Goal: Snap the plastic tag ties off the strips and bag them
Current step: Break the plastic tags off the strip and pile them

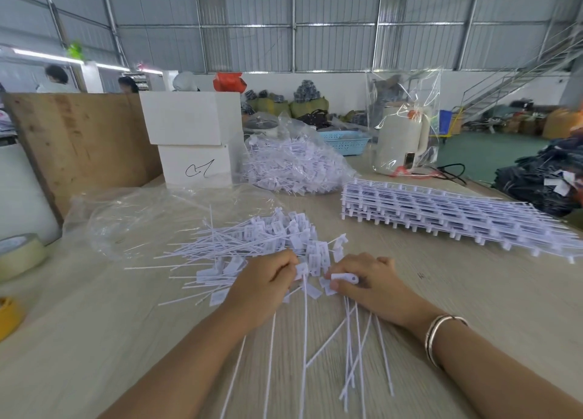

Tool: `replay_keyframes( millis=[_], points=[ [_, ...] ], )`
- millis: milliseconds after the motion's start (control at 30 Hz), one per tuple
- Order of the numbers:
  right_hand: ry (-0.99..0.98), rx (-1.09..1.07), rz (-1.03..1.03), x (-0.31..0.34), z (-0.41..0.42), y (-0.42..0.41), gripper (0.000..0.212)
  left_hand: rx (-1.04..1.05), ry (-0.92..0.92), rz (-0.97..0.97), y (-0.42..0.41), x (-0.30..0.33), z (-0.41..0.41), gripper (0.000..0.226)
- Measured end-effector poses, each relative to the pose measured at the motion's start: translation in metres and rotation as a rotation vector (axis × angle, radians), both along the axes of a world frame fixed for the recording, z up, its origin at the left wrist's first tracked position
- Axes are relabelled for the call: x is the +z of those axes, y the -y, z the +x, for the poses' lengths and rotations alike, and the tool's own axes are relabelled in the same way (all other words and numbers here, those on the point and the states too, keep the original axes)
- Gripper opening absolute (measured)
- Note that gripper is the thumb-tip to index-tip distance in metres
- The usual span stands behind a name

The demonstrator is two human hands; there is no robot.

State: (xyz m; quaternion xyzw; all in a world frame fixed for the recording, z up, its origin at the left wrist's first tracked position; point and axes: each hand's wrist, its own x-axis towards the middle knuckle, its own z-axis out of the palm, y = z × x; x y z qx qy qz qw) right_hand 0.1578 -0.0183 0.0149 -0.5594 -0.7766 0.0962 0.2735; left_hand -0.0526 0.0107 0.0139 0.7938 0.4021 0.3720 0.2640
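Tag ties [252, 248]: white, flat heads, thin tails, loosely heaped.

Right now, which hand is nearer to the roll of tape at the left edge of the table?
Left. The left hand lies in the loose ties at the table's middle, right of the tape. The right hand lies farther right, beyond the left hand.

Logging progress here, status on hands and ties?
Both hands gripping tie heads. Loose ties piled ahead, uncut strips stacked right. Nothing blocking.
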Motion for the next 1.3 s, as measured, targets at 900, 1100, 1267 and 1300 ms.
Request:
replay_keyframes(
  millis=[900, 1100, 1267, 1300],
  points=[
    [-0.065, 0.056, 0.033, 0.001, -0.014, 0.007, 0.018, 0.063, -0.342, 0.338, 0.005, -0.002, 0.007, 0.018],
    [-0.151, 0.098, -0.051, 0.001, -0.019, 0.011, 0.021, 0.044, -0.388, 0.334, 0.003, -0.003, 0.006, 0.037],
    [-0.114, 0.171, -0.069, 0.003, -0.020, 0.013, 0.019, -0.002, -0.336, 0.273, 0.006, -0.004, 0.010, 0.037],
    [-0.113, 0.186, -0.055, 0.003, -0.020, 0.014, 0.015, -0.026, -0.309, 0.205, 0.005, -0.005, 0.010, 0.039]
  ],
)
